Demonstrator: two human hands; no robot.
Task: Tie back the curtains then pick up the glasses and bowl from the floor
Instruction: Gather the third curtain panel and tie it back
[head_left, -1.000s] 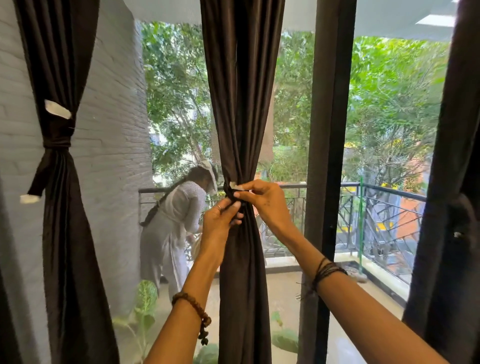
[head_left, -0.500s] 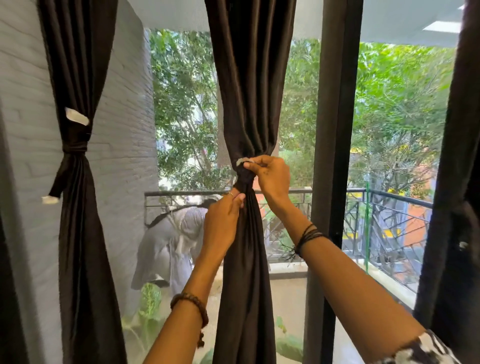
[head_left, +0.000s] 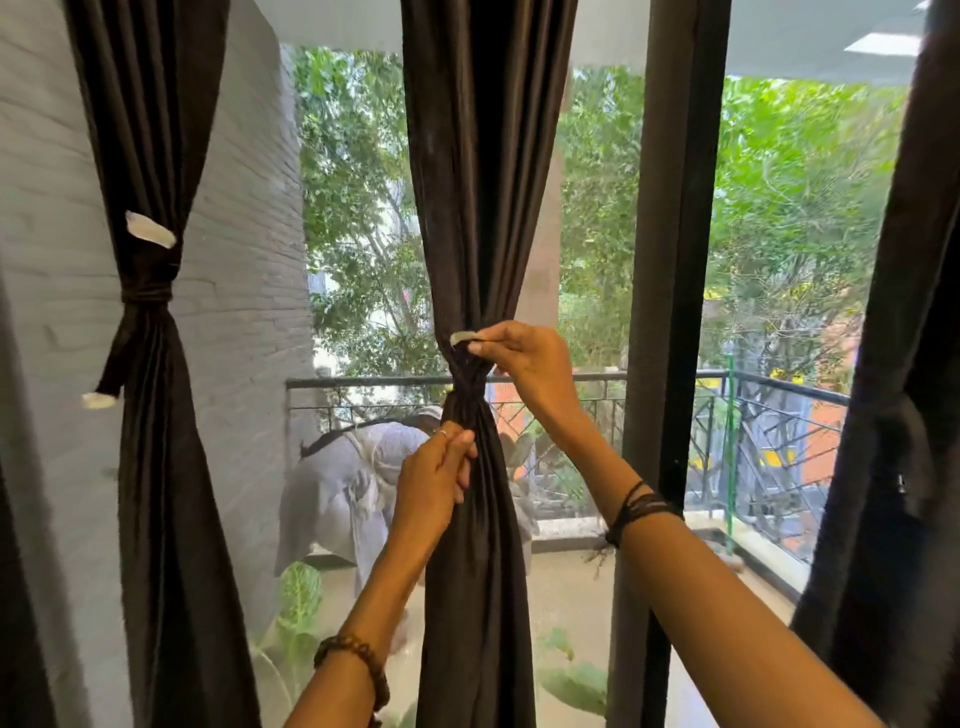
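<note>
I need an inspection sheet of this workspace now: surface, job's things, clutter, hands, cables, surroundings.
Surface: floor barely seen; nothing seen on it.
Job's things: middle curtain gathered, tie band around it; left curtain already tied; right curtain hangs at the edge; glasses and bowl not in view.
Clutter: nothing seen.
Hands: right hand pinches the band's white end; left hand grips the curtain below the band.
Cables: nothing seen.
Surroundings: brick wall, balcony railing, a person bending outside, trees.

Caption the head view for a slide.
Both hands knot a tie band around the middle curtain; left curtain already tied.
</note>
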